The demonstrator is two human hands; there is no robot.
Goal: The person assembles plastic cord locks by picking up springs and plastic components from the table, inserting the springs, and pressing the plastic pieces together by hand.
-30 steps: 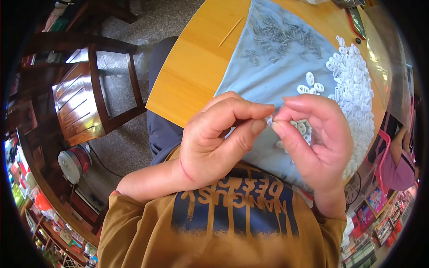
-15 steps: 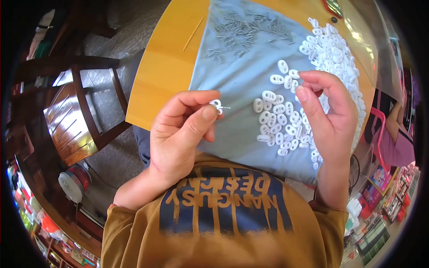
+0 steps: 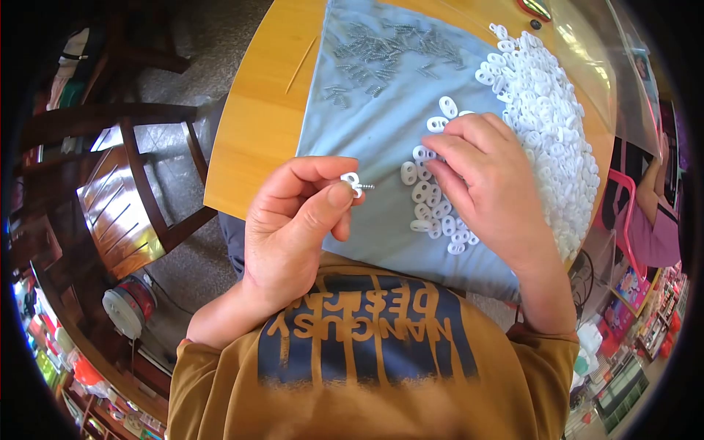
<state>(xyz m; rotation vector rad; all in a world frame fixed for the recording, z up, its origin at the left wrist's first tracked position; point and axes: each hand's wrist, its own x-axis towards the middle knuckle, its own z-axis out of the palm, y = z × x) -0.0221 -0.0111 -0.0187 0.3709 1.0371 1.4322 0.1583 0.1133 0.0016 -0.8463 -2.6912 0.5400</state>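
Note:
Between thumb and forefinger, my left hand (image 3: 293, 216) pinches a small white plastic piece with two holes (image 3: 350, 178). A metal screw (image 3: 368, 186) sticks out of that piece to the right. My right hand (image 3: 488, 187) reaches over a loose cluster of similar white pieces (image 3: 421, 193), its thumb and fingertips closed about one white piece (image 3: 422, 153) at the cluster's upper left. Part of the cluster is hidden under the right hand. Several loose screws (image 3: 389, 50) lie spread on the grey-blue cloth (image 3: 352, 136) at the far side.
A large heap of white pieces (image 3: 546, 110) covers the table's right side. A thin wooden stick (image 3: 301, 64) lies on the yellow table (image 3: 253, 117). A wooden chair (image 3: 121, 198) stands left. Another person's arm (image 3: 645, 198) shows at far right, beside a pink frame (image 3: 627, 220).
My right hand has moved left and down over the cluster, its fingers coming to a white piece. The left hand keeps its piece and screw, nearly in place. The view has shifted slightly.

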